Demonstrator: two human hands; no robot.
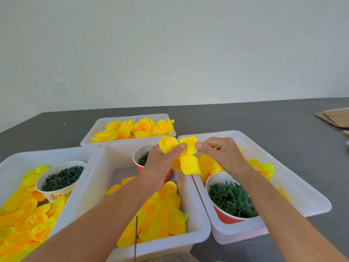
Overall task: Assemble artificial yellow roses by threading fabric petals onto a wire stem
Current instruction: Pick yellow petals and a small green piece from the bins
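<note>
A yellow fabric petal piece (188, 163) with several lobes hangs between my hands above the middle tub (200, 222). My left hand (160, 167) grips it from the left, thumb on its centre. My right hand (221, 156) pinches its upper right lobe with fingertips. A thin dark wire stem (136, 239) stands upright at the front of the middle tub, apart from both hands. Loose yellow petals (162, 210) fill that tub's floor.
A left tub (11, 159) holds petals and a white cup of dark green pieces (62, 178). The right tub (306, 188) holds a red cup of green calyxes (232, 199). Finished yellow roses (139, 128) lie in a far tub. Cardboard (334, 118) lies at far right.
</note>
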